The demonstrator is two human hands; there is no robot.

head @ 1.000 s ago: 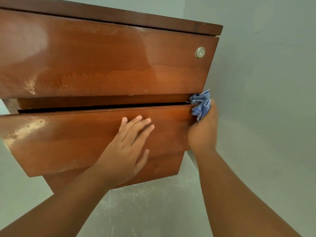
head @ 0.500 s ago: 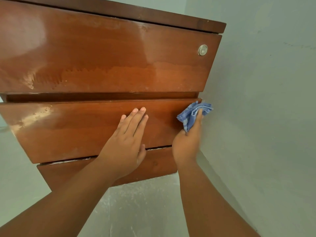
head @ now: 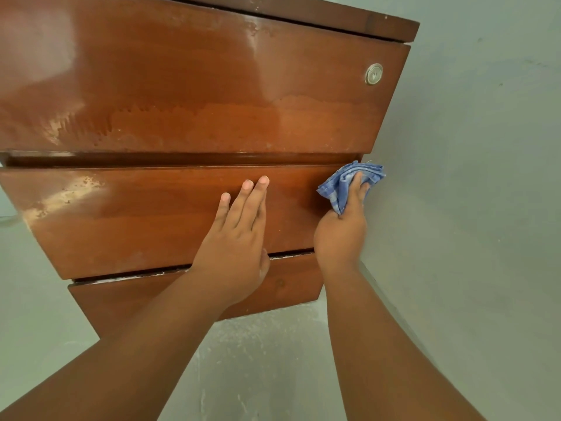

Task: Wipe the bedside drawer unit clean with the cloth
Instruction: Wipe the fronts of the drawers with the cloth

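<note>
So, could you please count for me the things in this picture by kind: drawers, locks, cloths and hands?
Drawers: 3, top, middle, bottom
Lock: 1
Cloth: 1
Hands: 2, left hand, right hand
Total: 7
</note>
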